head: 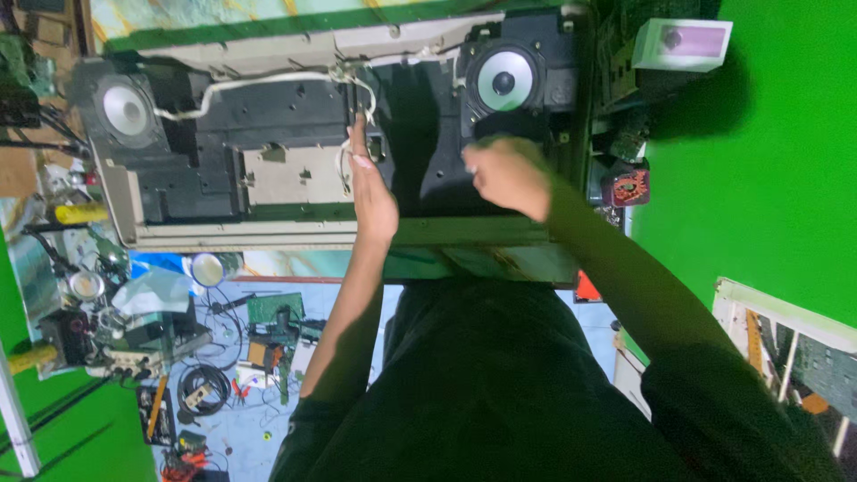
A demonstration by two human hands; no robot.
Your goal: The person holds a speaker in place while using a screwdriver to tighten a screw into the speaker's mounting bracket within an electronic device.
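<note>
The left hand (pixel 370 183) lies flat and open on the opened speaker panel (pixel 295 174), fingertips at its white cable (pixel 241 82). The right hand (pixel 504 174) curls below the right speaker cone (pixel 504 80); whether it grips anything is unclear.

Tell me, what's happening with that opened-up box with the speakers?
A person leans over an opened speaker cabinet lying on a green bench. The left hand lies flat, fingers stretched toward the white cable near the middle. The right hand is curled just below the right speaker cone; what it grips, if anything, is hidden. A second speaker cone sits at the far left. Tools and circuit boards litter the floor.
</note>
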